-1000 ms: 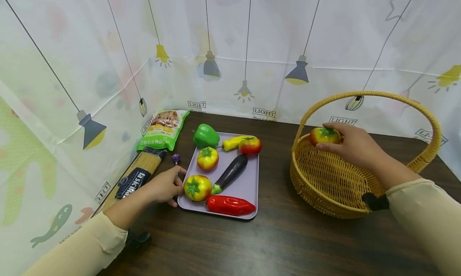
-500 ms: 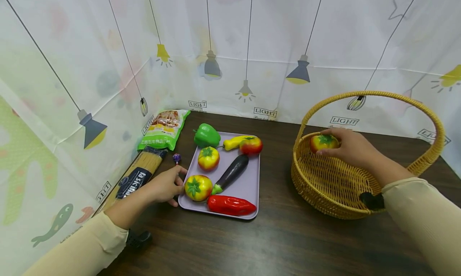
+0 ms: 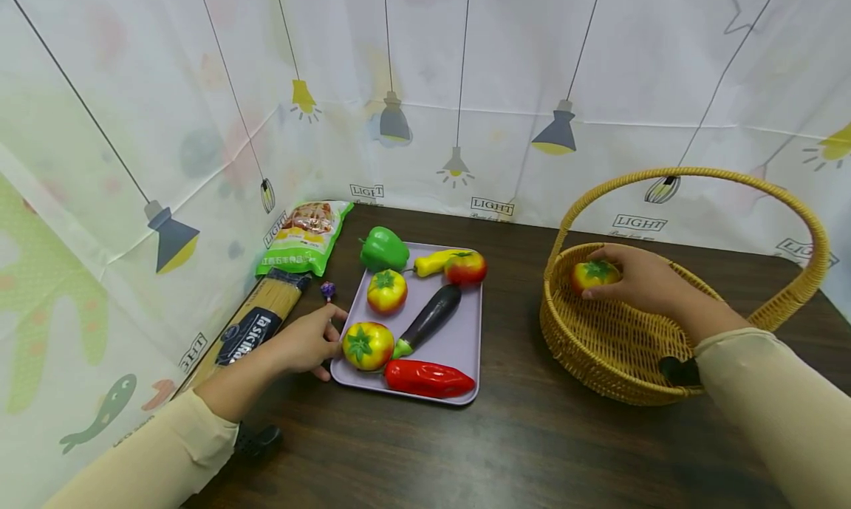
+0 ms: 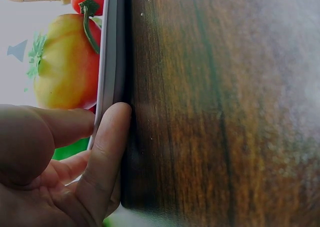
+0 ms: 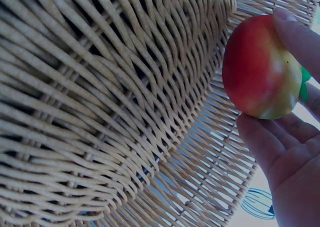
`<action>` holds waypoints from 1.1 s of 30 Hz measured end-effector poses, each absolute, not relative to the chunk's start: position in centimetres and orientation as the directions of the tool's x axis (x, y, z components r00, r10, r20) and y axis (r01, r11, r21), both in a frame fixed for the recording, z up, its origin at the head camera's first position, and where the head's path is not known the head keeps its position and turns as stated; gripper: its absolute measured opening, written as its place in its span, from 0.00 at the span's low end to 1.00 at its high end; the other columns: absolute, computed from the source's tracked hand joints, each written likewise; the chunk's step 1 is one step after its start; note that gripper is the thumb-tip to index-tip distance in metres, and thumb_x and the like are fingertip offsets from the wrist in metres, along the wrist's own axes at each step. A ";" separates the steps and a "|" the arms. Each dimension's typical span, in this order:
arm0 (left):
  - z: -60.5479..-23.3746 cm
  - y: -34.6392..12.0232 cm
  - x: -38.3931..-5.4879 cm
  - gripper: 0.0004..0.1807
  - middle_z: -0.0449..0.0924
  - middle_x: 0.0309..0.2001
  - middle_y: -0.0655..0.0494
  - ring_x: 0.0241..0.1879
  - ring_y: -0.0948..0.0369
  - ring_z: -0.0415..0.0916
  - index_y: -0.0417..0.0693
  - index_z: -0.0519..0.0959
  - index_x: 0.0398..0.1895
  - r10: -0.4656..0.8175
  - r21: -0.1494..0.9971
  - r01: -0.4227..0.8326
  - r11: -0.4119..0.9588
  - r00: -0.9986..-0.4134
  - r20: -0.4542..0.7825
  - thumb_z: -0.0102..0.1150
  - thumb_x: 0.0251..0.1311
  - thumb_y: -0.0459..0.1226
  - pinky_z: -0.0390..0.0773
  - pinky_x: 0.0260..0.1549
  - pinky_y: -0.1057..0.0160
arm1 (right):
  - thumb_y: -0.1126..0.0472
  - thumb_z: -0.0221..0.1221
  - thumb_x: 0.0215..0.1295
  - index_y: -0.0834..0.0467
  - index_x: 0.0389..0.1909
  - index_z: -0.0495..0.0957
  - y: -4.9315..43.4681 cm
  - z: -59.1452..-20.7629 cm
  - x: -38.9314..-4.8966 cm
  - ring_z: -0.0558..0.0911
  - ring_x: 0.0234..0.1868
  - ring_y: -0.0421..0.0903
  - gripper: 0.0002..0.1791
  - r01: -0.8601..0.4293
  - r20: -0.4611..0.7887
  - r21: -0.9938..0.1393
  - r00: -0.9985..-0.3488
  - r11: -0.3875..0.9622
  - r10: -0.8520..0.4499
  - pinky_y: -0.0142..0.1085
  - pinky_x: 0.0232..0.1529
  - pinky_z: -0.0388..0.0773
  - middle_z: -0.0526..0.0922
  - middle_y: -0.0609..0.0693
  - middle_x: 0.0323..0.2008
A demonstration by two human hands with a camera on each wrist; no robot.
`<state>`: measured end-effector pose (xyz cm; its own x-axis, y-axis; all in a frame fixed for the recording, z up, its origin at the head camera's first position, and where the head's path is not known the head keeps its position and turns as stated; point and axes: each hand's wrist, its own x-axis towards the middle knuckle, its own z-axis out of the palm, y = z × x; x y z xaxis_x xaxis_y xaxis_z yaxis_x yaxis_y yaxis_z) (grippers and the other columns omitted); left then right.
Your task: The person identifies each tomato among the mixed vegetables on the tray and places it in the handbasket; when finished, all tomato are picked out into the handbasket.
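My right hand point(image 3: 636, 278) grips a red-and-yellow toy tomato point(image 3: 594, 274) with a green leafy top, down inside the far left part of the wicker basket point(image 3: 557, 332). In the right wrist view, thumb and fingers hold the tomato point(image 5: 260, 67) from opposite sides, close to the woven wall. My left hand point(image 3: 307, 344) pinches the left rim of the lilac tray point(image 3: 475, 332), its thumb at the inner side and a finger point(image 4: 107, 147) along the outside. Beside the left fingertips, another tomato point(image 3: 368, 346) sits on the tray.
The tray also carries an eggplant point(image 3: 435, 315), a red pepper point(image 3: 428, 378), a yellow pepper point(image 3: 432, 263), a green pepper point(image 3: 384, 250) and more tomatoes point(image 3: 387, 292). Left of it lie a spaghetti pack point(image 3: 255, 320), a lollipop point(image 3: 328, 291) and a green food bag point(image 3: 307, 236). The basket's tall handle point(image 3: 698, 172) arches overhead.
My right hand has lowered the tomato from rim height into the basket. The left hand stays at the tray's rim, and the view has shifted slightly.
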<state>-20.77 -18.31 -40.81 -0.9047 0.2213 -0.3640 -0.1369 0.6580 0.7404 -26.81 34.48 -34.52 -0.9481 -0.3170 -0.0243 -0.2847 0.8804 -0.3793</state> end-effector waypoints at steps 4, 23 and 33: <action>-40.8 -18.3 -20.9 0.28 0.74 0.42 0.45 0.28 0.51 0.79 0.47 0.65 0.70 0.217 0.735 -0.143 0.663 -0.903 -0.371 0.59 0.69 0.29 0.86 0.23 0.57 | 0.40 0.71 0.60 0.64 0.67 0.70 34.4 -35.1 -27.1 0.77 0.48 0.57 0.43 -0.277 -0.039 -0.381 -0.949 0.882 -0.314 0.53 0.47 0.76 0.77 0.63 0.55; -41.1 -18.4 -21.1 0.28 0.74 0.42 0.45 0.28 0.51 0.79 0.46 0.65 0.70 0.215 0.735 -0.146 0.662 -0.902 -0.374 0.59 0.69 0.28 0.86 0.23 0.56 | 0.38 0.70 0.60 0.65 0.68 0.68 34.6 -35.9 -27.8 0.77 0.49 0.58 0.46 -0.278 -0.060 -0.376 -0.944 0.884 -0.323 0.54 0.47 0.75 0.76 0.65 0.56; -41.1 -18.4 -21.1 0.27 0.75 0.41 0.44 0.27 0.51 0.79 0.46 0.65 0.69 0.225 0.740 -0.141 0.657 -0.901 -0.371 0.59 0.69 0.28 0.87 0.23 0.56 | 0.37 0.70 0.59 0.64 0.69 0.67 35.2 -35.5 -27.8 0.74 0.59 0.65 0.47 -0.256 -0.078 -0.412 -0.946 0.874 -0.314 0.66 0.59 0.70 0.72 0.70 0.64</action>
